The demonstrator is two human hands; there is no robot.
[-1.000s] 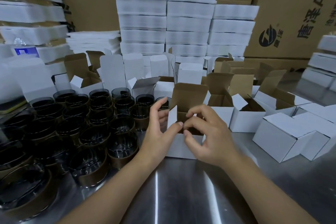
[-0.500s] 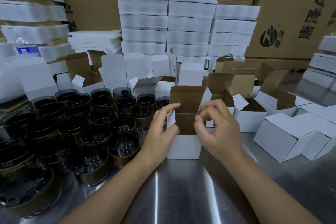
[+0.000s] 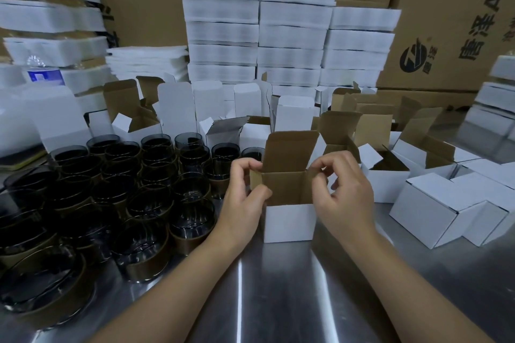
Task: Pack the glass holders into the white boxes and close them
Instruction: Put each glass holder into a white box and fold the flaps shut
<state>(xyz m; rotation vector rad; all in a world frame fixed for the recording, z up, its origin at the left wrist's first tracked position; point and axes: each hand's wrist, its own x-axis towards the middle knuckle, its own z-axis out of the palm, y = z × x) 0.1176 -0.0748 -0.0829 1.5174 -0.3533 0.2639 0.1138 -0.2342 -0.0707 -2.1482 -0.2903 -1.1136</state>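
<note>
White card outside and brown within, the white box (image 3: 289,221) is stood on the steel table (image 3: 278,287) at the centre of the frame. Its lid flap (image 3: 289,150) is raised upright at the back.

The left side flap (image 3: 255,179) is pinched between the thumb and curled fingers (image 3: 242,168) of the left hand (image 3: 245,203). The right side flap (image 3: 314,175) is pinched in the same way by the right hand (image 3: 344,192). Both flaps are held at the box's rim. Whether a holder lies inside cannot be told.

The glass holders (image 3: 145,203), dark glass with brown bands, are crowded together on the table at the left of the frame, the nearest just beside the left hand.

More open boxes (image 3: 387,181) are seen behind and to the right of the held box, and closed boxes (image 3: 426,214) are laid near the right edge. Stacks of flat white blanks (image 3: 292,36) are piled at the upper centre and upper left, with brown cartons (image 3: 451,22) behind them.
</note>
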